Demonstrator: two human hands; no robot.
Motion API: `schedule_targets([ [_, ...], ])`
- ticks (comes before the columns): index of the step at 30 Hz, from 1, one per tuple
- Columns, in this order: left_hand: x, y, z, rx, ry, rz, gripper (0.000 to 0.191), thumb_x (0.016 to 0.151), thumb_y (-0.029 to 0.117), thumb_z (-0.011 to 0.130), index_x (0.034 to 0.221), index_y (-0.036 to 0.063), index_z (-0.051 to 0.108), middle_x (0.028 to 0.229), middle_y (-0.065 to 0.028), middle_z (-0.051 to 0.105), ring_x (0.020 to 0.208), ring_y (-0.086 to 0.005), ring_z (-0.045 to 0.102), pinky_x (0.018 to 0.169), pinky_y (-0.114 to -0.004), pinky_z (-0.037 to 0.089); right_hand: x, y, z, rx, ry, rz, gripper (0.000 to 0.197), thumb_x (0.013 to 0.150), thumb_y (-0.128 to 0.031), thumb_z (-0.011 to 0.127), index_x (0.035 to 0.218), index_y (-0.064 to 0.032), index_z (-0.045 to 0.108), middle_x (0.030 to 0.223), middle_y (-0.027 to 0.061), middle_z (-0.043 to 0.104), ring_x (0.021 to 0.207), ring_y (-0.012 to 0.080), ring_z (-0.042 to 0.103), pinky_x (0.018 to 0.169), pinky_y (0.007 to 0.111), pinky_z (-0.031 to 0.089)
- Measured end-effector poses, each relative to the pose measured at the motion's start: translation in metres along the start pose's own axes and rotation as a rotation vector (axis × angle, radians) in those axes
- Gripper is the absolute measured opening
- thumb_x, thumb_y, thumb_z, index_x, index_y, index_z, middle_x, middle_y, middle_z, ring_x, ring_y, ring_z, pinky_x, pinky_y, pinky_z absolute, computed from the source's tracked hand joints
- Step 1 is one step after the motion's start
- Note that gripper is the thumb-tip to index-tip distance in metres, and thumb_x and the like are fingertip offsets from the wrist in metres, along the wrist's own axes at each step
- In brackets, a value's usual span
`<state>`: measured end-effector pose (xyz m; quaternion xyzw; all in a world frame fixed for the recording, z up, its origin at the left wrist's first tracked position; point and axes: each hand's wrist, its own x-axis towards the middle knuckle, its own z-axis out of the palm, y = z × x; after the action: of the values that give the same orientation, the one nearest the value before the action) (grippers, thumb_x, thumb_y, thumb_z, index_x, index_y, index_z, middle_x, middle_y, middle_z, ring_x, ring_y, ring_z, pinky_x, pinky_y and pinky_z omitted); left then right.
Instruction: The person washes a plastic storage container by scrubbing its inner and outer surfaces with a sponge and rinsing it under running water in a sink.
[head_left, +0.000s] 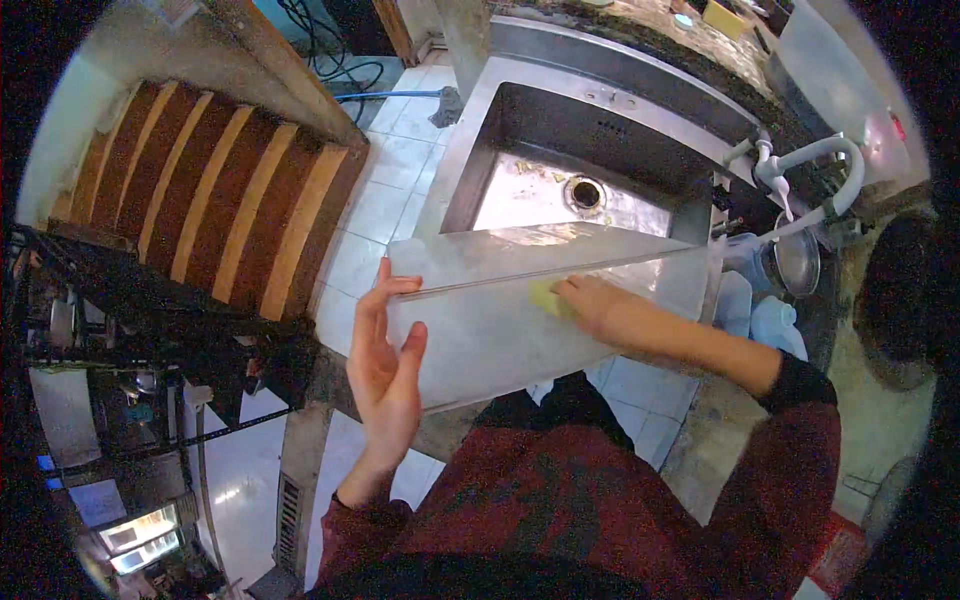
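A long translucent whitish box-like piece (480, 341), with a ridge running along it, lies tilted across the near side of the stainless steel sink (517, 135). My left hand (390, 367) steadies its left end, the thumb against the near face and the fingers at the ridge. In my right hand (604, 311) is a yellow-green sponge (550, 298), pressed on the near face just below the ridge. The fingers partly cover the sponge. Behind the piece, the sink floor shows a round drain (584, 193) and small yellowish scraps around it.
A faucet (765, 161) with a pale curved hose (847, 180) stands at the sink's right. Below it are a metal bowl or strainer (796, 259) and bluish plastic jugs (776, 322). Wooden stairs (202, 195) rise at left. A yellow block (726, 20) lies on the back counter.
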<state>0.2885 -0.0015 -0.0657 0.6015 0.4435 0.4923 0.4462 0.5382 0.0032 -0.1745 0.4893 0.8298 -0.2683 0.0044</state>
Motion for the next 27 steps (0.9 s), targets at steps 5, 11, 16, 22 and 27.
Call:
schedule_targets([
  [5,-0.002,-0.010,-0.011,0.079,-0.043,0.036,0.030,0.076,-0.011,0.045,0.105,-0.0022,0.046,0.112,-0.0133,0.047,0.127,-0.0303,0.019,0.101,-0.040,0.014,0.047,-0.003,-0.009,0.507,-0.394,0.079,0.038,0.079,-0.025,0.047,0.106,0.0018,0.045,0.103,0.0203,0.052,0.093,0.0343,0.052,0.084,0.042,0.040],
  [11,0.008,-0.020,0.000,0.100,-0.087,0.023,0.029,0.075,-0.011,0.047,0.103,-0.0013,0.047,0.109,-0.0133,0.049,0.125,-0.0328,0.024,0.101,-0.041,0.016,0.106,-0.008,0.041,0.680,-0.195,-0.084,0.037,0.079,-0.025,0.047,0.106,0.0017,0.045,0.103,0.0203,0.052,0.093,0.0342,0.052,0.084,0.043,0.040],
  [16,0.016,-0.023,0.003,0.127,-0.045,0.013,0.030,0.074,-0.010,0.048,0.103,-0.0012,0.047,0.108,-0.0131,0.049,0.123,-0.0343,0.028,0.101,-0.043,0.016,0.141,-0.020,0.061,0.733,-0.095,-0.147,0.037,0.080,-0.025,0.047,0.105,0.0016,0.046,0.102,0.0203,0.052,0.092,0.0341,0.052,0.083,0.043,0.040],
  [22,0.016,-0.031,0.000,0.145,0.006,0.014,0.030,0.074,-0.009,0.047,0.103,-0.0016,0.047,0.109,-0.0140,0.048,0.122,-0.0351,0.029,0.101,-0.044,0.017,0.140,-0.009,0.067,0.765,-0.064,-0.136,0.037,0.080,-0.025,0.046,0.105,0.0015,0.046,0.102,0.0202,0.053,0.092,0.0339,0.052,0.083,0.043,0.040],
  [27,0.016,-0.033,0.000,0.171,-0.006,0.057,0.029,0.075,-0.009,0.046,0.102,-0.0020,0.047,0.109,-0.0132,0.048,0.123,-0.0347,0.028,0.100,-0.043,0.017,0.116,0.023,0.070,0.768,-0.079,-0.056,0.037,0.080,-0.026,0.046,0.105,0.0015,0.046,0.101,0.0202,0.053,0.091,0.0338,0.053,0.083,0.043,0.040],
])
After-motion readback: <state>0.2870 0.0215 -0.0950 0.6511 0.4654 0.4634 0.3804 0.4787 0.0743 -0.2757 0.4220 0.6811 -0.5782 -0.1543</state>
